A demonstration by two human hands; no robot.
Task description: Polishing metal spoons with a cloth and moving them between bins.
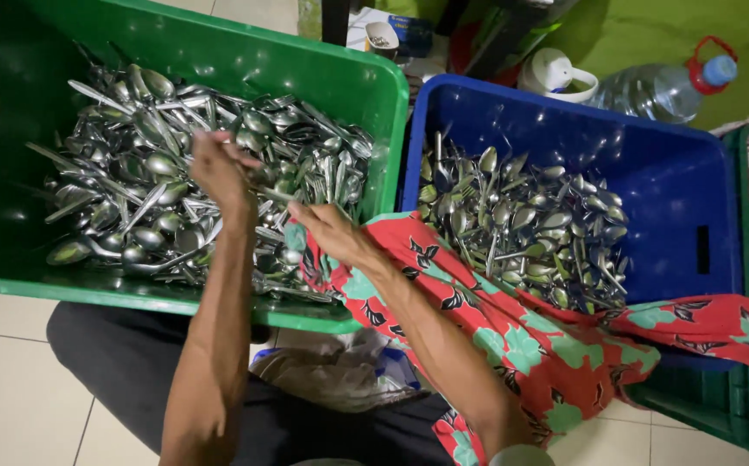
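While both arms reach over the green bin, the scene reads as follows.

Left hand: the left hand [219, 168] is over the heap in the large green plastic bin [340, 86], fingers curled and pinched on a thin shiny metal spoon [272, 192].

Right hand: the right hand [329, 231] lies at the near right part of the same bin, on the red floral cloth with green and black leaves [512, 332]. I cannot tell if its fingers close on the spoon or on the cloth.

Look of the spoon: slim, silver, reflecting. Only a short part of the handle shows between the two hands, and the bowl end is hidden.

Direction: its long axis goes from upper left down to the right, from the left hand toward the right hand, nearly flat over the heap.

Place: above the right half of the pile of steel spoons [132, 185] in the green bin.

Blue bin: a blue plastic bin [651, 173] stands just beside the green one, on the right, holding a second pile of metal spoons [521, 229].

Cloth: it is draped from the green bin's rim over the near edge of the blue bin and under the right forearm.

Behind: a clear plastic water bottle with blue cap [663, 86] lies near a white jug [554, 73].
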